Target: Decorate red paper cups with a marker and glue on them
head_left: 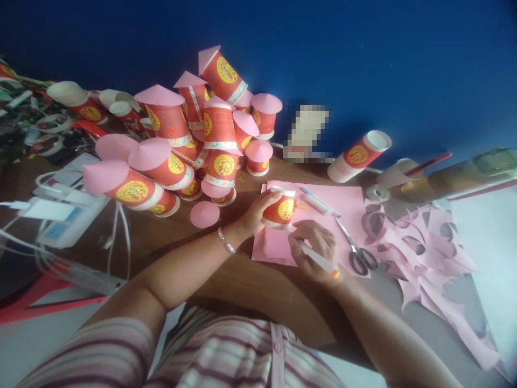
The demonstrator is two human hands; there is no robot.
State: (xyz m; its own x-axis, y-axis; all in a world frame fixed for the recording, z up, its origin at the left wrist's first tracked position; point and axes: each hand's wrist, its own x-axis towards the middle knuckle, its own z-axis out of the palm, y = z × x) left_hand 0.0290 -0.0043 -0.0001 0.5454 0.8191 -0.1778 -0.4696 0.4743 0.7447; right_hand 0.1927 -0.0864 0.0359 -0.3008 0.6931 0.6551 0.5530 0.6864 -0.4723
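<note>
My left hand [255, 213] is wrapped round a red paper cup [277, 212] with a yellow emblem and white bands at both ends. Close to the cup's lower edge, my right hand [314, 247] is closed on a white pen [316, 257] with an orange end. The pen's tip is hidden by my fingers, so I cannot tell whether it touches the cup. Under both hands lie pink paper sheets [278, 249]. A second pen-like tube [317, 202] and black-handled scissors [357, 253] rest on the pink paper to the right.
Many red cups with pink cone tops [163, 116] are piled at the back left, near a flat pink disc [204, 214]. Cut pink scraps [424, 248] cover the right side. A cup stack [359, 156] leans behind. White cables and a power strip [60, 221] lie left.
</note>
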